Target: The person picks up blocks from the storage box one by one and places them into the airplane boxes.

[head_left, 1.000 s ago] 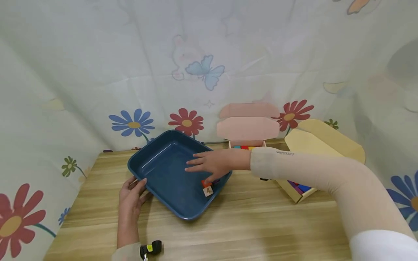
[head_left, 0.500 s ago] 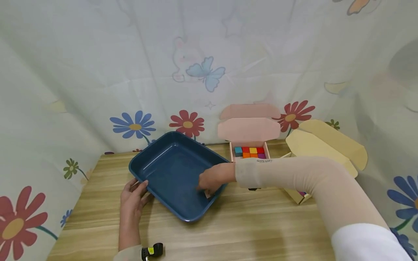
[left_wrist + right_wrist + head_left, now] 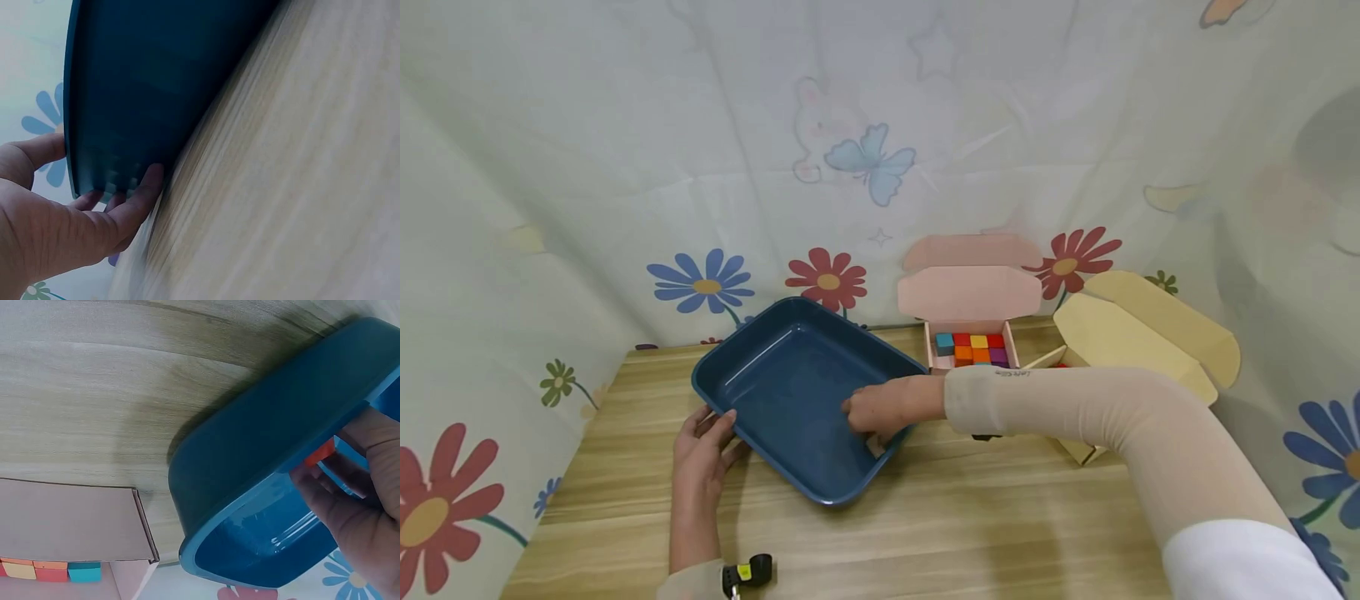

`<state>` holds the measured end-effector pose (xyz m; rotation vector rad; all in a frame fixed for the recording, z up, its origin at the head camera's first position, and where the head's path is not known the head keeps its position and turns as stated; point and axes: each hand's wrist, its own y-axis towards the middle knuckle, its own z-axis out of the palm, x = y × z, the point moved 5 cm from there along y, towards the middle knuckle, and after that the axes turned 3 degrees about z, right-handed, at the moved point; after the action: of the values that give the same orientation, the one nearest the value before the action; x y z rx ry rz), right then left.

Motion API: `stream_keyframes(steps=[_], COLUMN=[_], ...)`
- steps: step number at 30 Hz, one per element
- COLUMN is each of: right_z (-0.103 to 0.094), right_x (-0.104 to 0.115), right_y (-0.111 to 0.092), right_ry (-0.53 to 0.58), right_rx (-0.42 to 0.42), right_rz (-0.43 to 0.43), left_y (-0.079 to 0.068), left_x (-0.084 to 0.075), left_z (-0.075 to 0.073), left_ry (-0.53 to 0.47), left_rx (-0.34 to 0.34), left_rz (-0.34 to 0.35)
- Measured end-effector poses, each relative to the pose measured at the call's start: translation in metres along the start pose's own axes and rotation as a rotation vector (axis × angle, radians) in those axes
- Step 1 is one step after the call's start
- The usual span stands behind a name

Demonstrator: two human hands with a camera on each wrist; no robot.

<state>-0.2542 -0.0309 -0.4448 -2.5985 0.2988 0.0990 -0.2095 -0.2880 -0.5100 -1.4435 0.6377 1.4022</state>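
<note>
A deep dark-blue tray (image 3: 790, 392) lies turned at an angle on the table. At its left corner my left hand (image 3: 700, 454) grips it, thumb on the rim and fingers under the outer wall, as the left wrist view also shows. My right hand (image 3: 889, 408) reaches inside, close to the right wall. In the right wrist view its fingers and thumb pinch a red-orange block (image 3: 322, 452) just behind the rim. Part of a plain wooden block (image 3: 876, 447) shows below that hand in the head view; the hand hides the rest of that corner.
Behind the right forearm stands an open pink box (image 3: 933, 350) of several coloured cubes. Further right, an open yellow box (image 3: 1078, 452) is partly covered by the sleeve. A flower-print curtain (image 3: 880, 250) hangs along the table's back edge.
My right hand went from spread fingers above the blocks to curled fingers low in the tray's right corner. The forearm came down, uncovering the pink box's cubes. My left hand stayed put.
</note>
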Motion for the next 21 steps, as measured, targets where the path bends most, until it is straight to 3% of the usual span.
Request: stream_keyframes(steps=[10,21], right_z=[-0.012,-0.030], right_x=[-0.011,-0.045], right_y=[-0.012,-0.045], right_ry=[0.027,0.129], right_rx=[-0.183,-0.265], right_rz=[-0.015,0.009], left_y=[0.001,0.002], left_x=[0.001,0.001], left_z=[0.000,0.000], left_ry=[0.001,-0.007], left_rx=[0.000,-0.012], left_rz=[0.011,0.006])
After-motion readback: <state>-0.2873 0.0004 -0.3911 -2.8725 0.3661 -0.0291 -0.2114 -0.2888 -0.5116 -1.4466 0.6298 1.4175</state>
